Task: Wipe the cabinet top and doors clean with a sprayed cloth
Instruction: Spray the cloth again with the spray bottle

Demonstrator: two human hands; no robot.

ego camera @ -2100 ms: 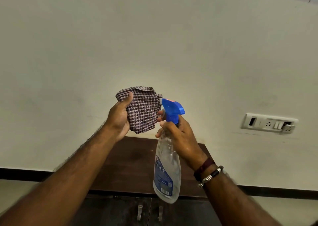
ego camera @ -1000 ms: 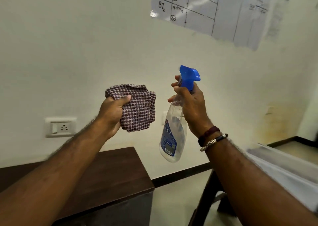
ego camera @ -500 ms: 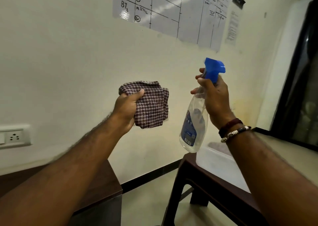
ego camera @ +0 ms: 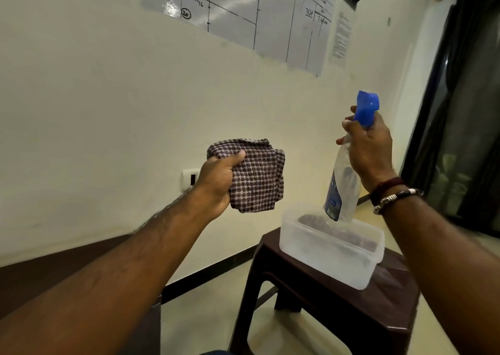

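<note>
1. The fingers (ego camera: 349, 124) of the right hand (ego camera: 370, 151) are curled round the neck of the spray bottle (ego camera: 342, 189), just under its blue trigger head (ego camera: 366, 108). One fingertip shows at the front of the neck; whether it presses the trigger cannot be told.
2. The left hand (ego camera: 216, 187) is closed on the folded checked cloth (ego camera: 257, 176), thumb laid across its upper edge, with most of the fabric hanging free to the right of the palm.
3. A second ago the bottle hung close beside the cloth. Now the two are well apart, and the bottle's base hangs just above a clear plastic tub (ego camera: 330, 249).
4. The tub stands on a dark stool (ego camera: 324, 300) to the right. Something dark lies inside it, but the cloudy wall hides what it is.
5. The view has swung right over the last two seconds. The cabinet (ego camera: 54, 268), which was straight ahead, now shows only as a dark top at the near left, partly behind the left forearm.
6. This suggests the spraying is finished and the bottle is about to be put down, probably in the tub or on the stool.
7. Neither the cabinet top nor its doors, now out of view, look wiped yet, so the person would have to turn back left with the cloth.
</note>
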